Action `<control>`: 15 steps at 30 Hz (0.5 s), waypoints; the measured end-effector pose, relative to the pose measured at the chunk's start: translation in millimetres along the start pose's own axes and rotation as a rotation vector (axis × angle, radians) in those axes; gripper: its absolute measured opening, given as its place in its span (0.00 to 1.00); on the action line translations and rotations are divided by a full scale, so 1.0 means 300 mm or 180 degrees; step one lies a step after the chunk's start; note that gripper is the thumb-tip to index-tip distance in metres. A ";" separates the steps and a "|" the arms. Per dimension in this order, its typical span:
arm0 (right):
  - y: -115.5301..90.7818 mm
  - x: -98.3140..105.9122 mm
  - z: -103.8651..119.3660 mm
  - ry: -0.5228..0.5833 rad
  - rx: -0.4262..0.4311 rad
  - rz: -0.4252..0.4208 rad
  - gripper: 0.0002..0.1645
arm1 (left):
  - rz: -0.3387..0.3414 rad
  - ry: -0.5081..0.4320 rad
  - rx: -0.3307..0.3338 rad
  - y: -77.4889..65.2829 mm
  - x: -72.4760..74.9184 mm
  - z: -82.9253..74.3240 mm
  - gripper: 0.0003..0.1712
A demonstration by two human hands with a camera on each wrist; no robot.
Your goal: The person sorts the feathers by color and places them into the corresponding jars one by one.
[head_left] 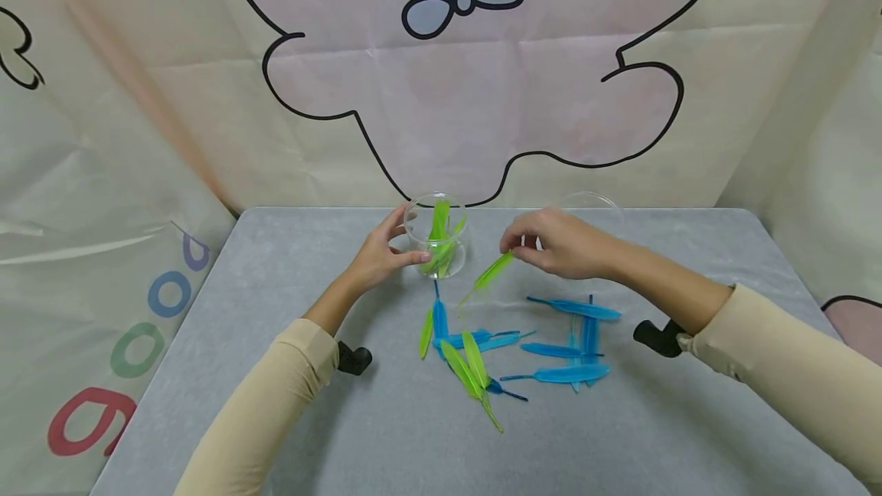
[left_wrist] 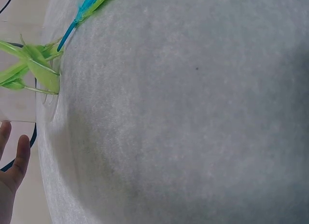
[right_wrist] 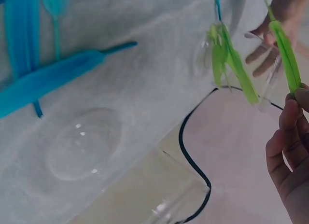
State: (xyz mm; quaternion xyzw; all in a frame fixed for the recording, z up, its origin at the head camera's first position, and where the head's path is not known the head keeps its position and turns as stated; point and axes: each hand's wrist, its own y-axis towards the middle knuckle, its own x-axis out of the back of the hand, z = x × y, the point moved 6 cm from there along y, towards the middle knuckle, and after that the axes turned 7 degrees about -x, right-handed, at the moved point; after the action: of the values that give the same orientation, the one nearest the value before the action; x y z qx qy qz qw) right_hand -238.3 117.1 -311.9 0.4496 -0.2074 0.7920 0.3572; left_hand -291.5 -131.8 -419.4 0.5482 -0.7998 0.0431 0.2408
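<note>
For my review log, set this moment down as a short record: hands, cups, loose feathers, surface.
Left hand: fingers spread at the left cup's side; firmness of contact unclear
Right hand: pinches one green feather, outside the cup
Left cup: clear, upright, green feathers inside
Right cup: clear, no feathers seen inside
Loose, left group: blue feathers and green feathers
Loose, right group: blue feathers only
Surface: gray table

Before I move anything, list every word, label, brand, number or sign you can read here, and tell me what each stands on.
"good": coloured letters slanting up the left-hand sheet; the edge of the table hides part of the red letter, so its "g" is likely, not certain.
No readable text on the table, the feathers or the clear cups.
</note>
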 end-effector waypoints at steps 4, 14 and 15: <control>0.024 0.034 0.001 -0.0029 -0.0016 -0.0095 0.10 | 0.0007 -0.0015 -0.0002 0.001 -0.001 0.005 0.56; 0.071 0.124 0.006 -0.0174 -0.0111 -0.0255 0.10 | 0.0000 -0.0014 -0.0030 0.001 -0.002 0.008 0.56; 0.075 0.136 0.009 -0.0202 -0.0101 -0.0288 0.09 | 0.0000 -0.0009 -0.0032 0.001 -0.001 0.008 0.56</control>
State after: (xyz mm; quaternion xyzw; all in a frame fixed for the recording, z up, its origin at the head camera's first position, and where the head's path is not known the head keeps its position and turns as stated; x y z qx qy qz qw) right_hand -267.6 116.1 -275.7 0.4777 -0.2106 0.7569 0.3930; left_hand -292.4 -132.1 -421.5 0.5471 -0.8003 0.0383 0.2425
